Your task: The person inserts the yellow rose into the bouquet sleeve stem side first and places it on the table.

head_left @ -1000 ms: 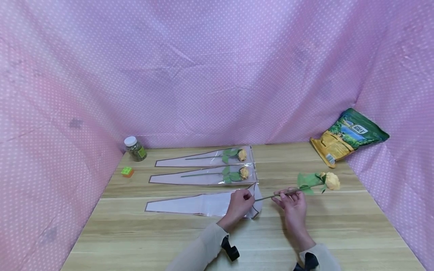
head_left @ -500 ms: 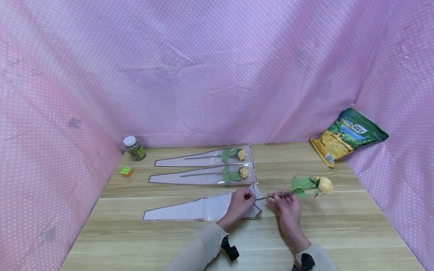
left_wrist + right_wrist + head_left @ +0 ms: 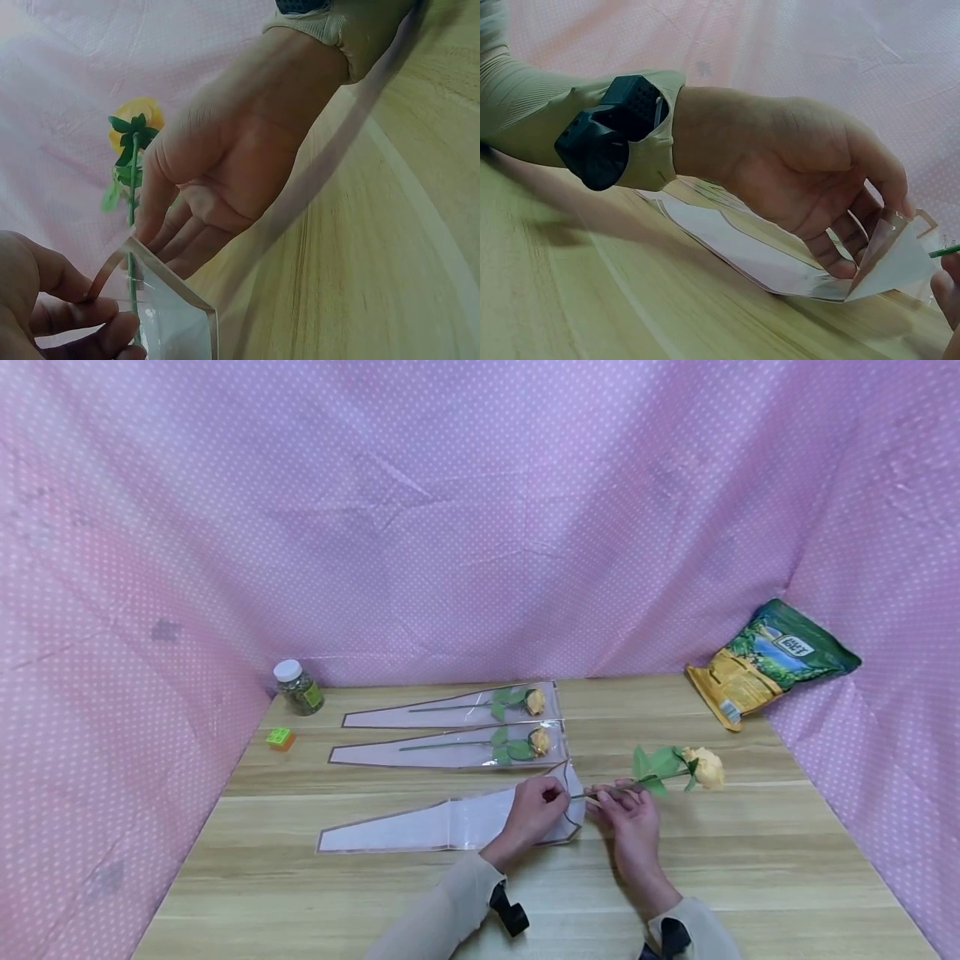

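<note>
My left hand (image 3: 534,814) pinches the mouth edge of a tapered flower sleeve (image 3: 397,831), clear and white with a brown border, which lies on the table. In the left wrist view that brown edge stands lifted between its thumb and fingers. My right hand (image 3: 633,835) holds the green stem of a pale yellow rose (image 3: 707,768) with leaves, its bloom pointing right. The stem (image 3: 132,277) runs down past the lifted edge, seen through clear film. From the right wrist view, the left hand (image 3: 795,165) spreads the sleeve's mouth, close to the stem tip (image 3: 945,251).
Behind lie two more sleeves, the back one (image 3: 382,719) and the nearer one (image 3: 371,757), each with a yellow rose inside. A lidded jar (image 3: 300,687) and a small green-orange block (image 3: 281,739) stand left. A green-yellow bag (image 3: 772,660) leans against the pink curtain (image 3: 480,527) at right.
My right hand has moved left with the rose, bringing the stem further in at the sleeve's mouth. The sleeve's narrow end has shifted slightly toward me; the left hand stays nearly in place.
</note>
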The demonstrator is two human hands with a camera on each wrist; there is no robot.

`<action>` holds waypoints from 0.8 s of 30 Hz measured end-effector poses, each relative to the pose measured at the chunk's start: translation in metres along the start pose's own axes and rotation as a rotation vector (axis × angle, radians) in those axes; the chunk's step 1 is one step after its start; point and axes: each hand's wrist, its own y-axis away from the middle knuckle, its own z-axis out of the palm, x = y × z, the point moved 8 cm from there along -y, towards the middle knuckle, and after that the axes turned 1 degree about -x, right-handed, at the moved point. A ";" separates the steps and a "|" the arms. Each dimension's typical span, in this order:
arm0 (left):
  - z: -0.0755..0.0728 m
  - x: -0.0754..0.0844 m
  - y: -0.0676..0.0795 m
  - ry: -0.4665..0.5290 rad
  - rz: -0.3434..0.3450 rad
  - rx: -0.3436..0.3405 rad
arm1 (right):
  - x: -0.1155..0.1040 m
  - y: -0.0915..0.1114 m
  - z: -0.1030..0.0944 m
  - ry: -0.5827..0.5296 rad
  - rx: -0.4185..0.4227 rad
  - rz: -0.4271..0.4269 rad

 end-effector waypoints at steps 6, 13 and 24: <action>-0.001 0.000 0.000 0.005 0.010 0.009 | -0.001 0.000 -0.003 0.022 0.067 -0.014; -0.003 0.001 0.000 0.016 0.041 0.035 | -0.003 0.003 -0.005 -0.039 0.070 -0.026; -0.004 0.005 -0.001 0.011 0.077 0.031 | -0.001 0.000 -0.002 -0.025 0.029 -0.031</action>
